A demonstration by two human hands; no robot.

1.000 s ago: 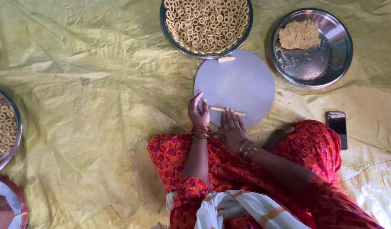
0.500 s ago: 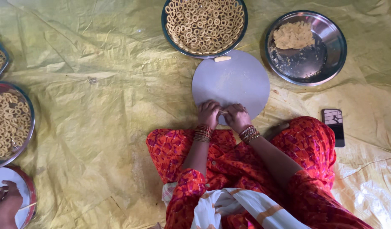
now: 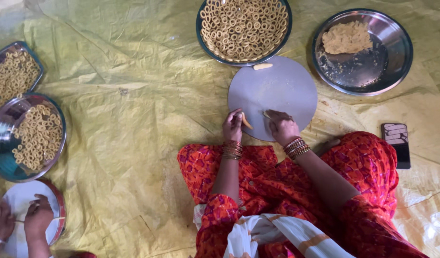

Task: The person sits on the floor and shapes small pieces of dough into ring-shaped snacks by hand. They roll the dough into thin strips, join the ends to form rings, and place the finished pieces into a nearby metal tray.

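My left hand (image 3: 233, 126) pinches one end of a thin dough strip (image 3: 247, 123) at the near edge of a round grey board (image 3: 277, 91). My right hand (image 3: 282, 127) rests on the board's near edge with its fingers curled on the strip's other end. A short dough roll (image 3: 263, 66) lies at the board's far edge. A plate of dough rings (image 3: 243, 28) stands beyond the board. To the right, a steel plate (image 3: 372, 71) holds a lump of dough (image 3: 347, 37).
A phone (image 3: 396, 145) lies on the yellow sheet (image 3: 124, 95) by my right knee. At the left stand two plates of dough rings (image 3: 36, 136) (image 3: 10, 74). Another person's hands (image 3: 36, 217) work on a white board (image 3: 24, 196) at bottom left.
My hands rolled a dough strip on the board, came together at its near edge, and now hold the strip's ends a little apart. The view has shifted, showing more at the left.
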